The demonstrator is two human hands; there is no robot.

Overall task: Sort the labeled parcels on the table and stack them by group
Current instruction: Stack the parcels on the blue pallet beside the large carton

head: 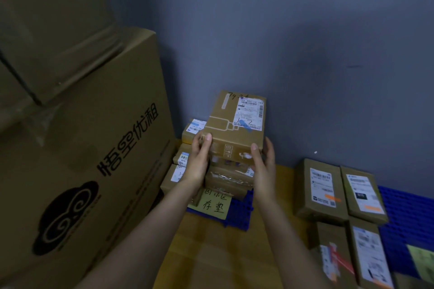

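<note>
Both hands are clamped on one cardboard parcel (234, 124). The left hand (199, 157) grips its near left corner and the right hand (263, 162) grips its near right corner, thumbs on the top face. The parcel is at the top of the wall-side stack (226, 180). Whether it rests on that stack cannot be told.

Status:
- Done: two adjoining stacks stand on the blue grid mat (239, 214), behind a yellow handwritten note (212, 204). The visible labels there carry blue marks, as does the held parcel's label.
- Partly done: four parcels with orange marks (323, 189) lie flat side by side at the right, unstacked.
- Remaining, by estimate: release the held parcel, then stack the right group.
</note>
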